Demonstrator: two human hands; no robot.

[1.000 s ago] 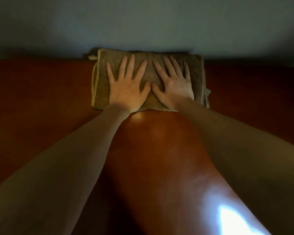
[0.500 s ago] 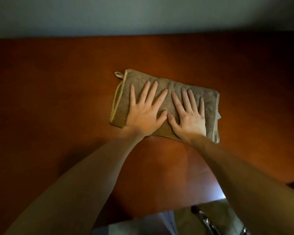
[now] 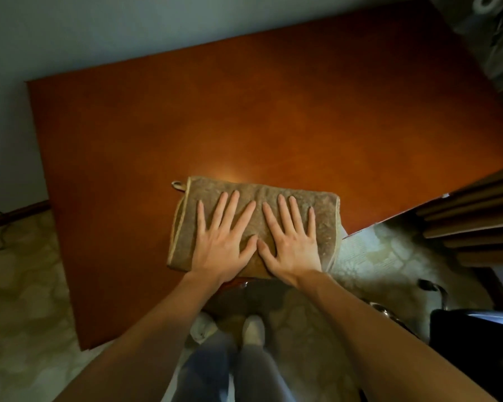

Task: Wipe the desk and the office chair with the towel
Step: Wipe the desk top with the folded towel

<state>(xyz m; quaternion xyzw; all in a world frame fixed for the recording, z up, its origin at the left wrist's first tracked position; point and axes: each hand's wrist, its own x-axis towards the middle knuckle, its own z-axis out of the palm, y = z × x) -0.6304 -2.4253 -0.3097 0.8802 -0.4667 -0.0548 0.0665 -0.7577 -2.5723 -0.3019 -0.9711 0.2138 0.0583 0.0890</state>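
A folded brown towel [image 3: 325, 216] with a small hanging loop lies at the near edge of the reddish-brown wooden desk [image 3: 244, 111]. My left hand [image 3: 221, 242] presses flat on the towel's left half, fingers spread and straight. Beside it, thumbs nearly touching, my right hand [image 3: 291, 242] presses flat on the right half. The towel's near right corner reaches the desk's front edge. A dark part of the office chair [image 3: 476, 343] shows at the lower right, with a chrome piece [image 3: 386, 310] next to it.
A pale wall runs behind the desk. Patterned floor [image 3: 18, 300] lies to the left and below, where my legs and feet [image 3: 253, 332] stand. A wooden slatted piece [image 3: 476, 216] juts in at the right. Grey cloth-like clutter [image 3: 500, 39] sits at the upper right.
Both hands have dragged the towel from the desk's far edge by the wall back to its near edge. The view has pulled back, so the floor and my feet show.
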